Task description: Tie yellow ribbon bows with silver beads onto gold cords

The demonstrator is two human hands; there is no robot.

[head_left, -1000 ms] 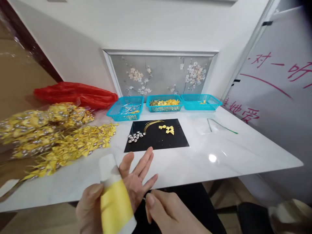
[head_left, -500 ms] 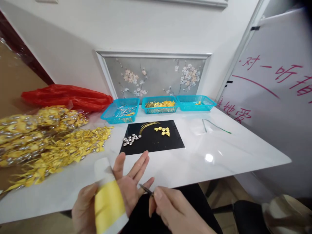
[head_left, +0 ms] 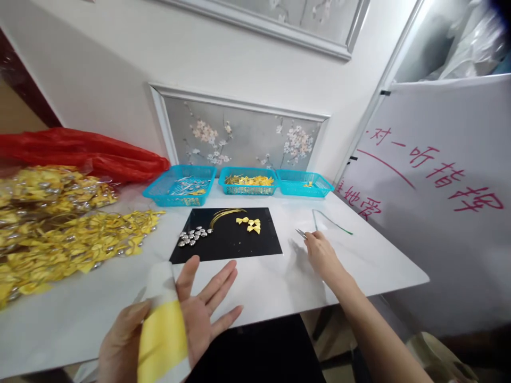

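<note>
My left hand is palm up in the lower middle, gripping a blurred yellow-and-white tube between thumb and forefinger. Its other fingers are spread. Over the right part of the table, my right hand grips a thin pointed metal tool that looks like tweezers, tips pointing left. A black mat lies beyond my left hand. On it are several silver beads, a curved bundle of gold wires and several small yellow bows.
Three blue baskets stand along the wall: the left, the middle with yellow pieces, the right. Yellow strings with silver beads and red mesh cover the left. A green strip lies at right, near a written board.
My right hand has moved away from my left hand, up and rightward over the table, with the metal tool still in it. My left hand keeps the tube. The camera view has shifted.
</note>
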